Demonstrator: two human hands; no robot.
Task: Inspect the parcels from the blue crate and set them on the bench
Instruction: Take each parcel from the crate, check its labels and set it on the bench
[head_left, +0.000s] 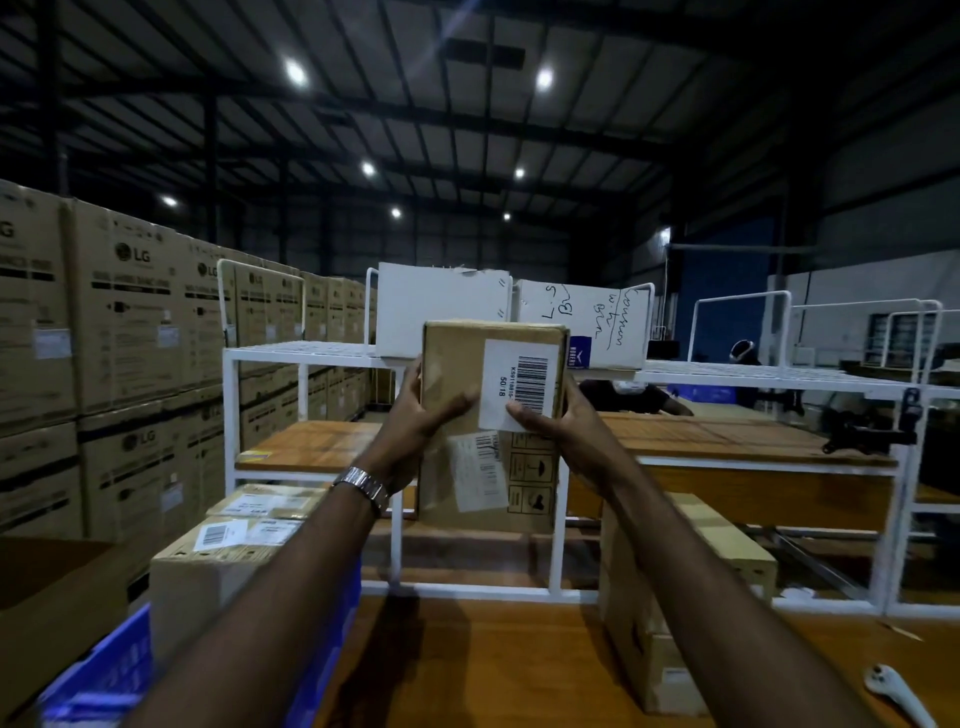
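While held up: tall brown cardboard parcel (491, 421) raised before white rack, above wooden worktop (467, 660).
Grip: left hand (421, 410) and right hand (566, 421) clasp opposite sides.
Crate: blue plastic crate (109, 675) lower left, more parcels inside.
Advice: turn slowly, check labels, corners.

Your left hand (421, 410) and right hand (566, 421) grip a cardboard parcel (488, 415) upright, raised above the tabletop (493, 665). The blue crate (104, 675) at the tabletop's left edge holds further parcels (228, 551).
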